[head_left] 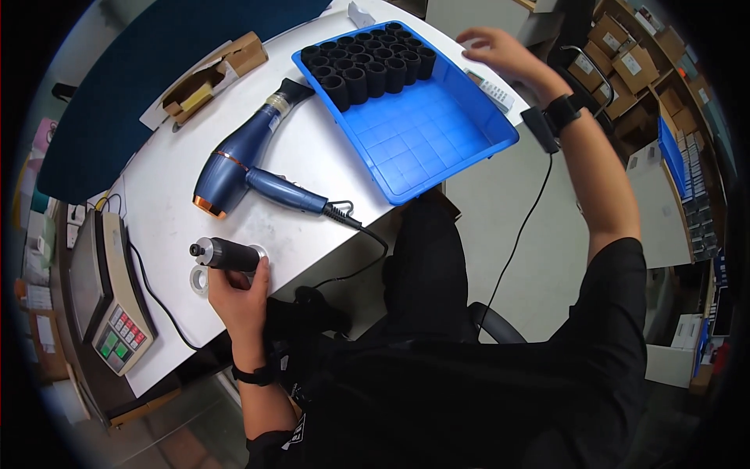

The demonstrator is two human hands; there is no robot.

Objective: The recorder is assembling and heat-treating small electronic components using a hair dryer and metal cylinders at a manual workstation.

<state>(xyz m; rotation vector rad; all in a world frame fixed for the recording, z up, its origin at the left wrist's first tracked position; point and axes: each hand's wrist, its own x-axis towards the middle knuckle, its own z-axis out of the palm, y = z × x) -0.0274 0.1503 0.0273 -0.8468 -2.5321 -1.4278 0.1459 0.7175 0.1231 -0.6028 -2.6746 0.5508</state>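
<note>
My left hand (239,301) is closed around a black cylinder (234,255) with a silver metal end and a small dark knob, held on its side over the near left part of the table. A roll of tape (199,280) lies beside that hand. Past the far right side of the blue tray (426,137), my right hand (508,56) is raised with fingers stretched out and nothing in it. Several black foam-like tubes (375,76) stand upright, packed together at the tray's far end. A dark blue hair dryer (238,160) rests left of the tray, its nozzle near the tray's edge.
A scale with a keypad (117,332) stands at the left table edge. An open cardboard box (211,78) lies at the back, and a white remote-like device (498,95) sits right of the tray. The dryer's cord (381,246) hangs off the front edge.
</note>
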